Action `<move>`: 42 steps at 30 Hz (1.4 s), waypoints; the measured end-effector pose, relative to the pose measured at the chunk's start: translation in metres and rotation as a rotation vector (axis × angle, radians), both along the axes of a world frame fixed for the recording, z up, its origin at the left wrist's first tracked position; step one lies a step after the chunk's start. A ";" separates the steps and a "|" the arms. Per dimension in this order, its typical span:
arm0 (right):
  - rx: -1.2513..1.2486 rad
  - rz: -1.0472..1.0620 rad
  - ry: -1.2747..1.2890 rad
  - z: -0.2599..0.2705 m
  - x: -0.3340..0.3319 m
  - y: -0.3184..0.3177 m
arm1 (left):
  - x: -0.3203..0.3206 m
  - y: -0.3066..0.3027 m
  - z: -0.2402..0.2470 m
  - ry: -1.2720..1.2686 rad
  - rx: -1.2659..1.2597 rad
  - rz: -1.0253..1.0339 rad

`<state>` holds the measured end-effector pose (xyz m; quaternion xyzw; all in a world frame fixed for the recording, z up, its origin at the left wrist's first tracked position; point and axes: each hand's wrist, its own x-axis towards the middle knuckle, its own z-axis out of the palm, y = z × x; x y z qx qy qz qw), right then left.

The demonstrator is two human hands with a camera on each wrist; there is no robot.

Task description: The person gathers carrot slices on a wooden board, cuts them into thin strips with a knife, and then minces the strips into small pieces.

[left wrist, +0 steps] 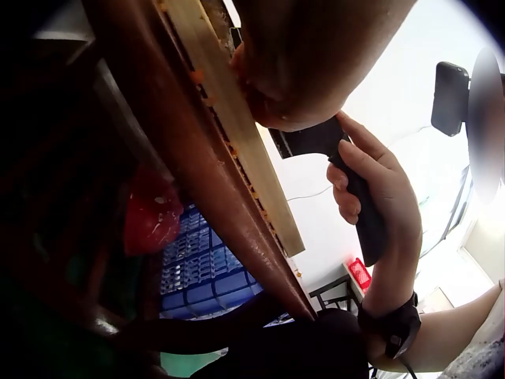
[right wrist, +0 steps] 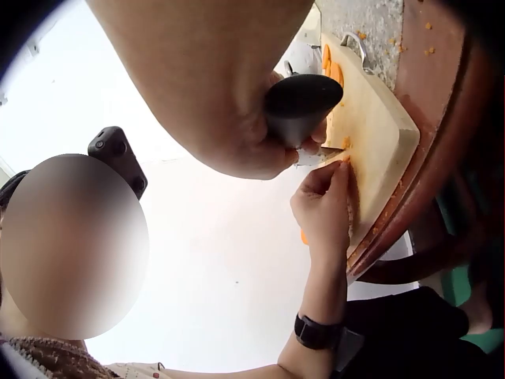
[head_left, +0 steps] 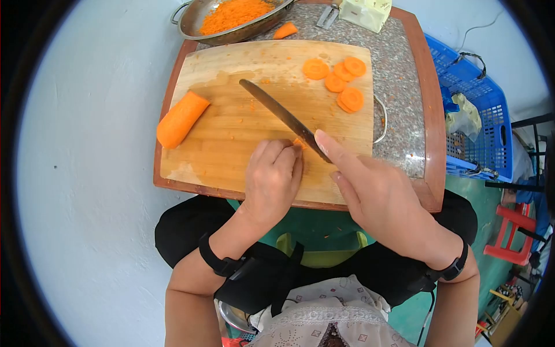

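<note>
My right hand [head_left: 384, 199] grips the black handle of a kitchen knife [head_left: 280, 113]. Its dark blade slants up and left across the wooden cutting board [head_left: 231, 168]. Beside the blade, my left hand [head_left: 273, 173] has its fingers curled on a small carrot piece [head_left: 299, 143], mostly hidden under the fingertips. In the right wrist view the knife handle [right wrist: 304, 103] points at the camera, and the left fingertips hold orange bits against the board. A thick peeled carrot chunk [head_left: 182, 120] lies at the board's left, and several round carrot slices [head_left: 351, 99] lie at its upper right.
Behind the board are a metal pan [head_left: 191, 23] of shredded carrot, a carrot end [head_left: 285, 30] and a pale package [head_left: 365, 13]. The board rests on a speckled tabletop [head_left: 399, 87] with a wooden rim. To the right stands a blue plastic basket [head_left: 491, 115].
</note>
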<state>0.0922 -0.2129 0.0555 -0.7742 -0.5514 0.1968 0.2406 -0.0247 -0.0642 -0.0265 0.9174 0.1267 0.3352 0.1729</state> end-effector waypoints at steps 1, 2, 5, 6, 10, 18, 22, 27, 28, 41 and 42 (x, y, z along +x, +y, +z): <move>-0.037 0.005 -0.006 0.002 -0.002 -0.002 | 0.000 0.000 0.000 0.009 -0.018 0.008; -0.045 0.007 -0.014 0.002 -0.004 -0.002 | 0.000 0.000 0.000 0.018 -0.037 0.016; -0.031 0.029 -0.044 0.000 -0.007 -0.004 | 0.001 0.000 0.000 0.002 -0.058 0.022; -0.001 0.045 -0.059 -0.003 -0.007 -0.005 | 0.001 0.000 0.001 0.008 -0.062 0.022; 0.027 0.068 -0.073 -0.006 -0.009 -0.006 | 0.000 0.000 0.004 0.040 -0.073 0.025; -0.090 0.130 -0.283 0.003 -0.024 -0.008 | -0.001 0.002 -0.001 0.029 -0.080 -0.002; -0.078 0.142 -0.251 0.000 -0.023 -0.010 | -0.001 0.002 0.000 0.036 -0.066 -0.021; -0.050 0.090 -0.156 -0.005 -0.014 0.009 | -0.001 -0.001 0.003 0.061 -0.100 0.018; -0.045 0.081 -0.142 -0.005 -0.011 0.012 | -0.001 -0.001 0.002 0.050 -0.098 0.021; 0.021 0.113 -0.097 -0.005 -0.008 -0.010 | -0.001 0.000 0.004 0.088 -0.181 0.130; 0.008 0.110 -0.127 -0.002 -0.011 -0.010 | -0.001 0.000 0.004 0.084 -0.188 0.127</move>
